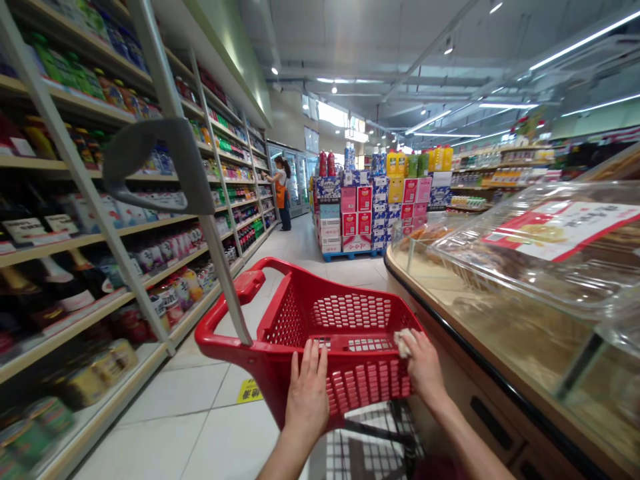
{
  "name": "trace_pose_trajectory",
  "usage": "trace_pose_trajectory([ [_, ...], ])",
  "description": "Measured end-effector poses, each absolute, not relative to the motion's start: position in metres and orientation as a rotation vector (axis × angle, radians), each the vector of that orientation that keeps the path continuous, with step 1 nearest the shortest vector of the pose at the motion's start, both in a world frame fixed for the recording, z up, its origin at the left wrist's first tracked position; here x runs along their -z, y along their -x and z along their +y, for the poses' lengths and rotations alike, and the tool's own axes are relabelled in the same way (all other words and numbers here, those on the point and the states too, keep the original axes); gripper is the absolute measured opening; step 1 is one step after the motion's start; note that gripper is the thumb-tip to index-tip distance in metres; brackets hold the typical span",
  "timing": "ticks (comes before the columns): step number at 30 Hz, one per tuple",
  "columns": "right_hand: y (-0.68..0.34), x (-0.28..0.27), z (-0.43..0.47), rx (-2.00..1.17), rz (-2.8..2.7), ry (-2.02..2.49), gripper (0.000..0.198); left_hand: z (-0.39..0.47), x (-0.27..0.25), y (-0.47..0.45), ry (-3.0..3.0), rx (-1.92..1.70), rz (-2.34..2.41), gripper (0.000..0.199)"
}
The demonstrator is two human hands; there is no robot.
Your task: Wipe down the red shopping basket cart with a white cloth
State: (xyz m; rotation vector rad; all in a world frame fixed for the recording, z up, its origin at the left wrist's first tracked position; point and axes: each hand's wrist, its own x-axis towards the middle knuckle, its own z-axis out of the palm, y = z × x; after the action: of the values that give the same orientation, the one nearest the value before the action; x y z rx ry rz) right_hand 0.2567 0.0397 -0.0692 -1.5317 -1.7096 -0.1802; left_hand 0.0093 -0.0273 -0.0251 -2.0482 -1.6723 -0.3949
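Observation:
A red plastic shopping cart (295, 353) stands side-on in front of me, its slotted basket open at the top. My left hand (307, 387) lies on the near rim with the fingers stretched out over the edge. At the right end of that rim, my right hand (423, 360) presses a crumpled whitish cloth (403, 342) against the rim. A grey metal pole (227, 287) rises at the cart's left end and carries a dark grey loop handle (195, 167).
Shelves of bottles and cans (100, 230) line the left side. A glass-edged counter with clear plastic food boxes (530, 247) stands close on the right. Stacked drink cartons (357, 213) stand ahead on a blue pallet (350, 255). A person in an orange apron (281, 193) stands by the far shelves.

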Motion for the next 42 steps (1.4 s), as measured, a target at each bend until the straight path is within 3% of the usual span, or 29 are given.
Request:
trace_pose_trajectory([
  [8, -0.207, 0.063, 0.027, 0.150, -2.029, 1.285, 0.060, -0.027, 0.024, -0.010, 2.031, 0.393, -1.696, 0.060],
  [15, -0.253, 0.065, 0.033, 0.199, -1.762, 1.579, 0.048, -0.028, 0.027, -0.009, 2.044, 0.391, -1.692, 0.062],
  [21, -0.207, 0.061, 0.021, 0.119, -2.043, 1.241, 0.062, -0.028, 0.023, -0.010, 2.047, 0.375, -1.699, 0.062],
  [27, -0.256, 0.063, 0.035, 0.231, -1.770, 1.623, 0.049, -0.029, 0.022, -0.009, 2.057, 0.343, -1.703, 0.061],
  [34, -0.211, 0.057, 0.021, 0.102, -2.061, 1.318, 0.065, -0.028, 0.021, -0.008, 2.055, 0.329, -1.696, 0.061],
  [39, -0.264, 0.052, 0.031, 0.105, -1.843, 1.774, 0.054, -0.029, 0.020, -0.007, 2.080, 0.262, -1.693, 0.062],
  [42, -0.251, 0.051, 0.027, 0.064, -1.851, 1.746, 0.051, -0.029, 0.018, -0.009, 2.092, 0.233, -1.737, 0.062],
])
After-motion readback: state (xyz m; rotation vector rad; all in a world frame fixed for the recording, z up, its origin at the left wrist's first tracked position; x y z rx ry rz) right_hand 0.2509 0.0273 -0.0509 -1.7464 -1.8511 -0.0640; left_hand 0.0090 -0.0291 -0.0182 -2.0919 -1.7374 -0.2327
